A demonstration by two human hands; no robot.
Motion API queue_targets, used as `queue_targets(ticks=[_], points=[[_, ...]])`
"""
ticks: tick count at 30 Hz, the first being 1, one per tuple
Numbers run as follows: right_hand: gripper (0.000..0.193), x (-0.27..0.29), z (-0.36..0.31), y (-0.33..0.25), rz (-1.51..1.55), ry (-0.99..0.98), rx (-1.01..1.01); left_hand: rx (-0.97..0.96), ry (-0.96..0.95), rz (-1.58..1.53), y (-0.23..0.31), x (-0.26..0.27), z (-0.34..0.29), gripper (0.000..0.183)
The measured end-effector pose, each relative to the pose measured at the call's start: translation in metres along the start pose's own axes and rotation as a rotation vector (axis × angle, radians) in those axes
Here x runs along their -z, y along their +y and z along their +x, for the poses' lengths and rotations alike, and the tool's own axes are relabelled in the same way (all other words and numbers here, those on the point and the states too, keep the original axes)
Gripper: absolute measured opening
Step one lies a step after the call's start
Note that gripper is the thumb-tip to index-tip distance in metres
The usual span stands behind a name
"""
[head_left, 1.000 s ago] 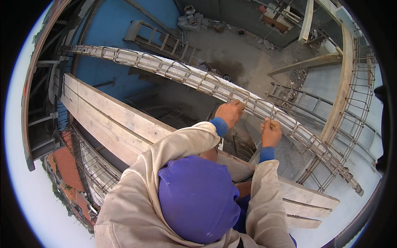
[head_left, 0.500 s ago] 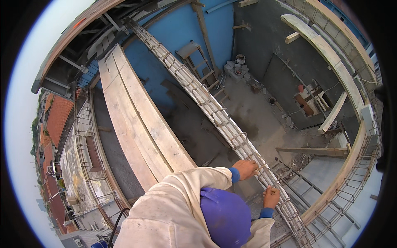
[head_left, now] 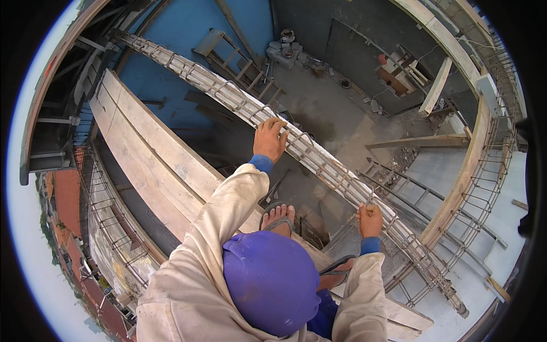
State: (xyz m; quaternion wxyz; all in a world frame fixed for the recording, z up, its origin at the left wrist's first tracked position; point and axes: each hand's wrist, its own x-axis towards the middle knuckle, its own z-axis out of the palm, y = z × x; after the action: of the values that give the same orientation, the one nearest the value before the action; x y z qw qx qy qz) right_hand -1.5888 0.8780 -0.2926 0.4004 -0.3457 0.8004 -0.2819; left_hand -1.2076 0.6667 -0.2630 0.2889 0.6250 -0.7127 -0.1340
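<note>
A long rebar cage (head_left: 211, 84) of thin bars and bent stirrups runs diagonally from the far left to the near right, along a narrow pale beam form. My left hand (head_left: 269, 139) grips the cage's near edge around mid-length, fingers curled over the steel and thumb apart. Farther down to the right, my right hand (head_left: 370, 221) is closed in a pinch on a stirrup at the near side of the cage. Both arms wear cream sleeves with blue cuffs. A purple head covering (head_left: 270, 282) hides part of the space between the arms.
Wooden planks (head_left: 151, 151) lie on the left; a sandalled foot (head_left: 279, 218) stands beside them. Far below is a concrete floor (head_left: 342, 122) with a wooden ladder-like frame (head_left: 239, 65) and rubble. A curved timber edge (head_left: 464, 171) and another rebar cage (head_left: 484, 199) bound the right.
My left hand has moved up the cage toward its far left end, widening the gap between my hands. The view has shifted, and sandalled feet now show. My right hand stays on the cage.
</note>
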Motion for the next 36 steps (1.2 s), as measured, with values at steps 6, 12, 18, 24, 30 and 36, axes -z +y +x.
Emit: queue_targets(ticks=[6, 12, 18, 24, 30, 36], points=[[0.032, 0.003, -0.004, -0.005, 0.017, -0.013, -0.026, 0.02, 0.041, 0.164, -0.03, 0.002, 0.015, 0.03], [0.031, 0.005, -0.004, -0.006, 0.028, -0.051, -0.04, 0.039, 0.101, 0.186, -0.051, 0.01, 0.029, 0.025], [0.031, 0.003, -0.005, -0.006, 0.005, -0.028, -0.013, 0.167, 0.109, 0.309, -0.067, 0.028, 0.044, 0.015], [0.033, 0.003, -0.009, -0.008, 0.022, -0.032, -0.017, 0.323, 0.149, 0.263, -0.089, 0.036, 0.047, 0.017], [0.032, 0.0, -0.01, -0.009, 0.041, 0.008, -0.018, 0.176, 0.264, 0.36, -0.075, 0.04, 0.056, 0.017], [0.03, -0.002, -0.01, -0.008, -0.003, 0.035, -0.013, 0.141, -0.222, -0.012, 0.003, 0.008, 0.01, 0.023]])
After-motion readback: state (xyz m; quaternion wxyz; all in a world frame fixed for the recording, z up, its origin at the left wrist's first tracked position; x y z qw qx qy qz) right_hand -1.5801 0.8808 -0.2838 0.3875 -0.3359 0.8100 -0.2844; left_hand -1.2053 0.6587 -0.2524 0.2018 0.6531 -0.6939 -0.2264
